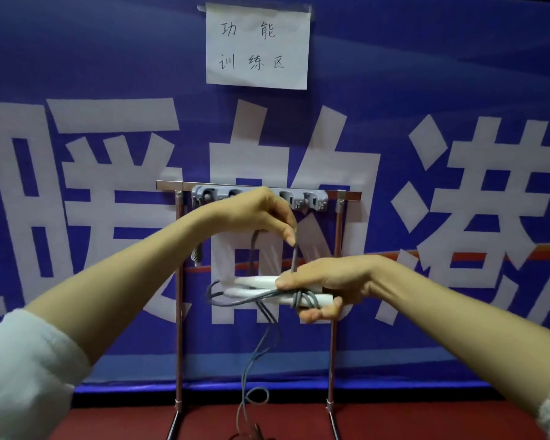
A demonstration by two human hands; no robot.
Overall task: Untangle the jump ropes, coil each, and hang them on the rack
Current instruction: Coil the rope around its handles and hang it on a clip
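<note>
right hand (327,277) squeezes two white handles (251,281); just above it, left hand (258,212) pinches one grey rope (294,255).

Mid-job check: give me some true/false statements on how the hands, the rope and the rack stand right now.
1. The right hand grips the white handles, which lie roughly level. True.
2. The left hand is empty, with straight fingers. False: it pinches the grey cord just above the handles.
3. All the cord is wound up, with no slack. False: a few turns go round the handles, but long loops hang down toward the red floor.
4. The rack stands behind the hands, in front of the blue banner. True.
</note>
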